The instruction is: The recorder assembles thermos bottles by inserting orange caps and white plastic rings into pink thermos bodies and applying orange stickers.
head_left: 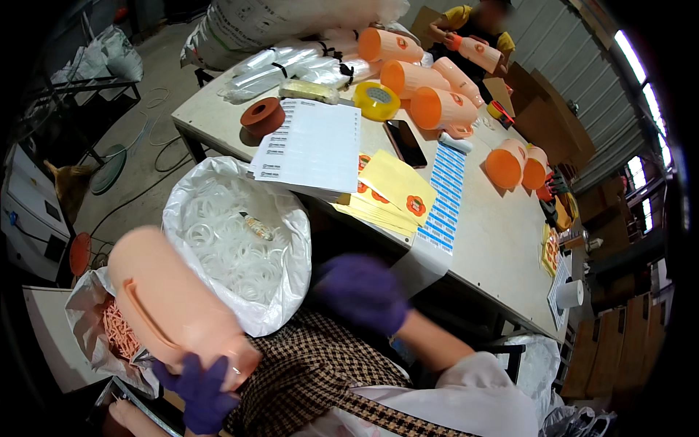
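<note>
My left hand (202, 393), in a purple glove, is closed round the neck end of a peach plastic jug (171, 291). The jug lies tilted, its base up to the left and its long side handle facing up. My right hand (362, 295), also in a purple glove, is smeared by motion over my lap, so its fingers do not read. It is nearest to a white bag (280, 309) filled with clear plastic rings (226, 240). A small printed packet (256, 226) lies on the rings. Beside the jug, another bag (84, 306) holds thin peach strips (120, 331).
The table (502, 284) bears label sheets (309, 146), yellow sticker sheets (393, 189), a blue-white label strip (445, 193), a phone (405, 143), yellow tape (376, 100), a brown roll (263, 116) and several peach jugs (435, 109). Across it, another person (477, 36) holds a jug.
</note>
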Motion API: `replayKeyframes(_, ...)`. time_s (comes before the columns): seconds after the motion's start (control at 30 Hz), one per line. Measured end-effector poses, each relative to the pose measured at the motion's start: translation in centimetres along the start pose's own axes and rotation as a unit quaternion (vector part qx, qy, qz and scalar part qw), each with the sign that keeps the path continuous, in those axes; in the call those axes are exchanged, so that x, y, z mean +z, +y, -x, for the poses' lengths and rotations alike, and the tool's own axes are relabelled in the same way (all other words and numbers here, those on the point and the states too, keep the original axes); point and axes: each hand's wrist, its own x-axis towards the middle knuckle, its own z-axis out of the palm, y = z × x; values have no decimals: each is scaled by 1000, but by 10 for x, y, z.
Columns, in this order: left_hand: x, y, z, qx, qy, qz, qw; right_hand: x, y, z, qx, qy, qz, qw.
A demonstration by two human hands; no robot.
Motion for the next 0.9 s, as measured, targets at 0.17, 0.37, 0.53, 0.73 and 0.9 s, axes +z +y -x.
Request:
replayKeyframes(0.17, 75, 37, -13, 63, -138, 215, 965, -118, 79, 108, 260, 196, 340, 882)
replayKeyframes(0.37, 125, 41, 23, 22, -146, 254, 956, -136, 85, 145, 395, 108, 309, 858)
replayKeyframes(0.53, 138, 46, 30, -74, -205, 412, 885, -133, 88, 135, 383, 183, 306, 852)
replayKeyframes(0.73, 128, 50, 38, -320, -273, 605, 676, -117, 72, 117, 147, 152, 453, 866)
replayKeyframes(0.9, 122, 50, 24, -365, -365, 753, 408, -31, 42, 28, 284, 173, -39, 942)
